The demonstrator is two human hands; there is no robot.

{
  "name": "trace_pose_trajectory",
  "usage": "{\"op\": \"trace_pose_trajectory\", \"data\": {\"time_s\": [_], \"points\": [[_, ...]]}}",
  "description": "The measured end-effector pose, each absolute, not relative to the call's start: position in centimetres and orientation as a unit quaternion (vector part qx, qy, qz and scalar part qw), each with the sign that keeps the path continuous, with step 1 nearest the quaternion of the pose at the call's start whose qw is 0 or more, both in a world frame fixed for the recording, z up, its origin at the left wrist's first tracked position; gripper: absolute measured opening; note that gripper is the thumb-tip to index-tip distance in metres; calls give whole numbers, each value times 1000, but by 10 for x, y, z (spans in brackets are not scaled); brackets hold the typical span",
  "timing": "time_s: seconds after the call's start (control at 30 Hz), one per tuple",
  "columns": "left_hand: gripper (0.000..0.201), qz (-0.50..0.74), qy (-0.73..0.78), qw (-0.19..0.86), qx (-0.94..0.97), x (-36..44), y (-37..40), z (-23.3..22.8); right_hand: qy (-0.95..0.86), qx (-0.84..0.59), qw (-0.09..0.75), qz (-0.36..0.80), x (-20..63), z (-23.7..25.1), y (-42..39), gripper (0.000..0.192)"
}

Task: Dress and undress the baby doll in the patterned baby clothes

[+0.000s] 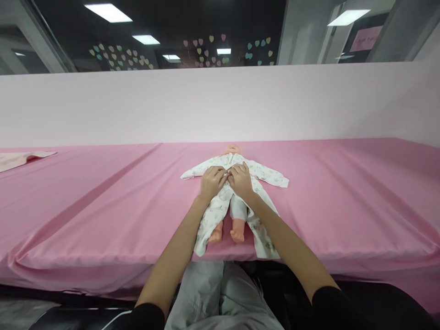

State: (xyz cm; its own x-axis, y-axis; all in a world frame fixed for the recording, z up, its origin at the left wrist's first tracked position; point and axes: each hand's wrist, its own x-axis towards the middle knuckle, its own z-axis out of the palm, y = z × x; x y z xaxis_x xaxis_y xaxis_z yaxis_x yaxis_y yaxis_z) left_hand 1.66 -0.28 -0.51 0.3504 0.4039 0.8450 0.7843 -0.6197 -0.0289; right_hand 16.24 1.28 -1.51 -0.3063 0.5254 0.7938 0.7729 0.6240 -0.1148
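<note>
A baby doll (238, 229) lies on its back, head away from me and bare feet toward me. It wears a white patterned garment (271, 176) with long sleeves spread to both sides; the lower part hangs apart around the legs. White cloth covers the doll's leg above the foot. On the garment's chest, my left hand (212, 181) and my right hand (241, 179) meet with fingertips almost touching. Both have their fingers bent and pinched at the garment's front. Whatever small part lies between the fingertips is hidden.
A pink sheet (120, 206) with creases covers the wide table. At the far left lies a pale pink folded cloth (20, 159). Behind the table rises a white wall (220, 105), with a dark window (192, 27) carrying heart stickers above it.
</note>
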Motion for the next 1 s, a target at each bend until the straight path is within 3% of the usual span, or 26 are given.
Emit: {"op": "trace_pose_trajectory", "data": {"time_s": [0.2,0.37,0.63,0.73,0.9,1.0], "points": [[17,-432,-359,219,-798,23,-8,-1,-828,-349,424,-111,163,-12,11,23],[19,-441,-399,196,-780,21,-6,-5,-828,-383,403,-77,160,-15,13,29],[27,-384,-504,185,-751,19,-1,-10,-845,-386,349,-124,157,-10,8,36],[18,-368,-525,187,-744,19,2,-10,-854,-358,360,-110,157,-9,7,38],[23,-443,-423,212,-762,21,-2,-9,-849,-351,382,-99,159,-10,8,45],[27,-518,-353,202,-752,21,-7,-11,-849,-340,403,-32,159,-11,7,46]]}}
